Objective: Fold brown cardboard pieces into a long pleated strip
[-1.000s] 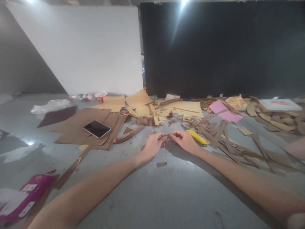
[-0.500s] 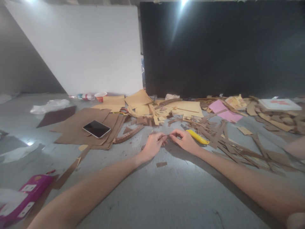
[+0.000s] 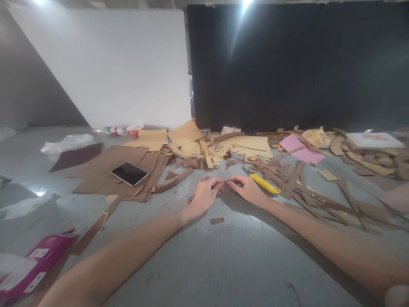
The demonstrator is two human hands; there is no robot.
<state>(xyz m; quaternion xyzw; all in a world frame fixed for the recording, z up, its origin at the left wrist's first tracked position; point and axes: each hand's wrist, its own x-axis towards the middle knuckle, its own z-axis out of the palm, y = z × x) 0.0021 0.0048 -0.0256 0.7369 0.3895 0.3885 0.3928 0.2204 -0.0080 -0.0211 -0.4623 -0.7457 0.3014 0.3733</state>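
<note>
On a grey floor [image 3: 204, 264] strewn with cardboard offcuts, the left hand [image 3: 204, 195] and right hand [image 3: 248, 189] each pinch one end of a thin cardboard strip [image 3: 224, 182], beside a yellow utility knife [image 3: 264, 183].

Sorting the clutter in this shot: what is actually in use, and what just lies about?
In use: left hand, right hand, thin cardboard strip pinched between them.
Lying about: yellow utility knife, phone, pink paper, red cup.

Left hand [image 3: 204, 195] and right hand [image 3: 248, 189] pinching a thin cardboard strip [image 3: 224, 182] between fingertips above grey floor [image 3: 223, 260]; yellow utility knife [image 3: 264, 183] just beside right hand; phone [image 3: 129, 173] on brown cardboard sheets [image 3: 105, 170].
</note>
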